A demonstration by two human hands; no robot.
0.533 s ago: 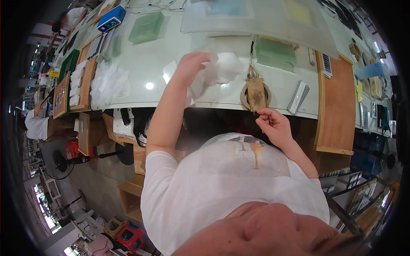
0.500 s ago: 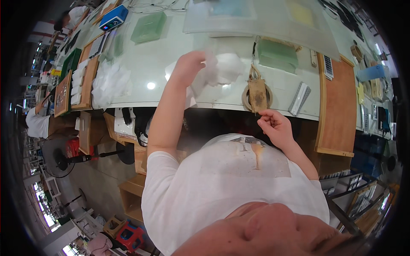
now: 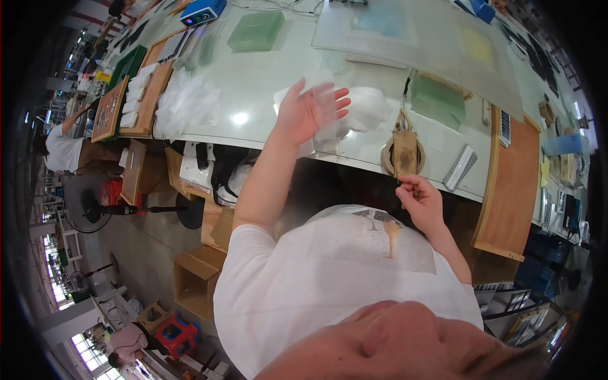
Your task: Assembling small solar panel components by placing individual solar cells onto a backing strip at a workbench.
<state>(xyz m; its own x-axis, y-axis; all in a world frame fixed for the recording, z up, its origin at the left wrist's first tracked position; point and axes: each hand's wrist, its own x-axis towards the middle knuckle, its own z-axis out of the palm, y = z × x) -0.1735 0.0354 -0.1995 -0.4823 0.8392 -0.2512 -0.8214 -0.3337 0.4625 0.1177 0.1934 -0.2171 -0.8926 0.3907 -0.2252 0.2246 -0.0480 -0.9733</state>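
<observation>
My left hand (image 3: 303,119) is raised over the table, palm showing and fingers spread. A small translucent film piece (image 3: 326,106) lies across its fingers; I cannot see any grip on it. Just right of this hand is a loose pile of thin white sheets (image 3: 368,109). At the table's front edge, my right hand (image 3: 423,201) is closed, thumb against fingertips, by the lower end of a worn tan block (image 3: 405,152). What those fingertips pinch is too small to make out. The block rests over a round tan ring (image 3: 387,156), with a loop at its top.
A green translucent stack (image 3: 437,101) and a grey ridged strip (image 3: 460,167) lie to the right, beside a wooden board (image 3: 512,183). Crumpled white sheets (image 3: 185,104), another green stack (image 3: 256,31) and a blue box (image 3: 202,11) are leftward. A large translucent sheet (image 3: 430,54) covers the back.
My left hand has gone from curled fingers at the white sheets to spread fingers with the film across them. My right hand keeps its pinch by the block. The whole view has shifted.
</observation>
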